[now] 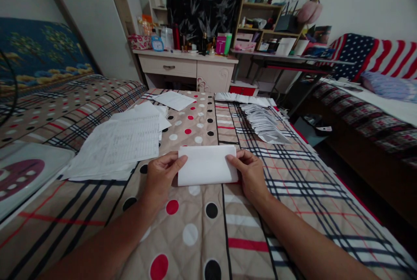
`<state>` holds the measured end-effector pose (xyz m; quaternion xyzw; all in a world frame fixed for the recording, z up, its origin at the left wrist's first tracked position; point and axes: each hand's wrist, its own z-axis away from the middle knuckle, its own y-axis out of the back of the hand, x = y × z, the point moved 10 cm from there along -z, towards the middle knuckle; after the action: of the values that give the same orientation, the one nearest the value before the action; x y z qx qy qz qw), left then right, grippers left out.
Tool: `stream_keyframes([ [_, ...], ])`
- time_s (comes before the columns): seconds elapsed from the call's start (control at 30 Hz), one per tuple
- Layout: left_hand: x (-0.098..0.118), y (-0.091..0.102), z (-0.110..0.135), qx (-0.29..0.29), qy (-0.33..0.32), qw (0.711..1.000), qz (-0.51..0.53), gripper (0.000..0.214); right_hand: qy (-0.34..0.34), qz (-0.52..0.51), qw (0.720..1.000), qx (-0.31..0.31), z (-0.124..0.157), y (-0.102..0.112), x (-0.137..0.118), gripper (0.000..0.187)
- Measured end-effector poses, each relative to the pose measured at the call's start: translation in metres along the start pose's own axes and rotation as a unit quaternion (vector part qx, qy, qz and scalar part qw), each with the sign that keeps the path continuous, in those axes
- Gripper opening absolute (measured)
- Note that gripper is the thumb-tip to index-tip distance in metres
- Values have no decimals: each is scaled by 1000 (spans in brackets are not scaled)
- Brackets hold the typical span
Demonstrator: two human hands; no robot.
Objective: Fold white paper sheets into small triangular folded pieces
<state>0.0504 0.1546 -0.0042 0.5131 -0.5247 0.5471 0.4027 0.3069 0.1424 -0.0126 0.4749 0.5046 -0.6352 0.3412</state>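
Note:
A folded white sheet of paper (206,165) lies flat on the quilted bedspread (195,228) in front of me. My left hand (161,176) pinches its left edge, thumb on top. At the paper's right edge my right hand (249,171) does the same, fingers curled. Both hands rest on the bedspread with the paper stretched between them.
A loose pile of printed sheets (120,143) lies at the left. A fanned row of folded papers (265,123) runs along the right, with more folded papers (239,97) and a single sheet (174,100) at the far edge. A cluttered dresser (187,65) and desk (286,58) stand beyond; another bed (374,106) is at right.

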Motion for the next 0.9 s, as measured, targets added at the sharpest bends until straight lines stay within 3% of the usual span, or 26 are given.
stream_keyframes([
  [0.53,-7,2,0,2,39,999,-5,20,-28,-34,999,10,-1,4,5,24],
  [0.9,-7,1,-1,-6,26,999,-20,21,43,-24,998,33,-4,9,-7,23],
])
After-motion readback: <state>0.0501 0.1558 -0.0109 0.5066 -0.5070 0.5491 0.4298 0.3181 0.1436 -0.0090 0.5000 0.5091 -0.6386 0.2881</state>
